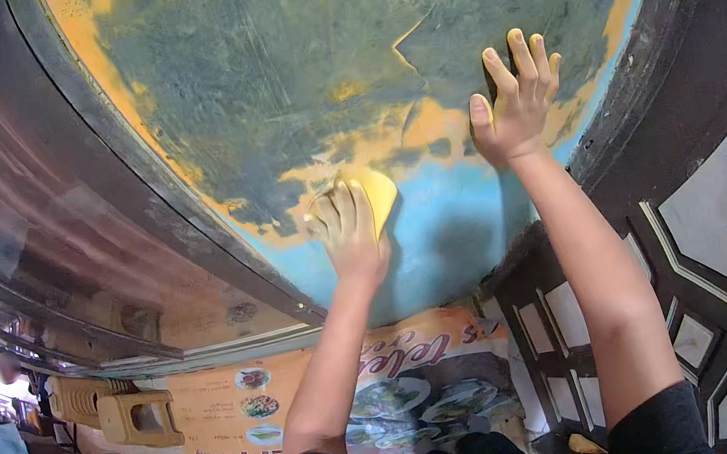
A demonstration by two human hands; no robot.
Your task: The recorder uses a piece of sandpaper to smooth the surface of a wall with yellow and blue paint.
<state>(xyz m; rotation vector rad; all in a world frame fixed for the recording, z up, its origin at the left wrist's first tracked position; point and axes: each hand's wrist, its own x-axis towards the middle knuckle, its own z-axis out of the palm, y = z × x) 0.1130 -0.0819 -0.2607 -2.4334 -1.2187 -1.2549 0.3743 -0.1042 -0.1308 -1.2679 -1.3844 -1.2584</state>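
In front of me is a wall panel (259,62) with a blotchy grey-green upper surface, uneven orange patches and light blue paint along its lower part. My left hand (349,229) presses a yellow sheet of sandpaper (383,197) to the surface, where the orange meets the blue. Its fingers lie over the sheet, leaving the right part showing. Higher and to the right, my right hand (516,105) rests against the panel with its fingers spread and nothing in it. A bent crack-like line runs between the two hands, toward the top.
Dark trim and a glossy brown panel (70,199) border the left side. At right stands a dark frame with white panels (716,206). Below lies an orange banner (220,434) with food pictures. Tan plastic chairs (141,418) and a blurred person (16,449) appear far left.
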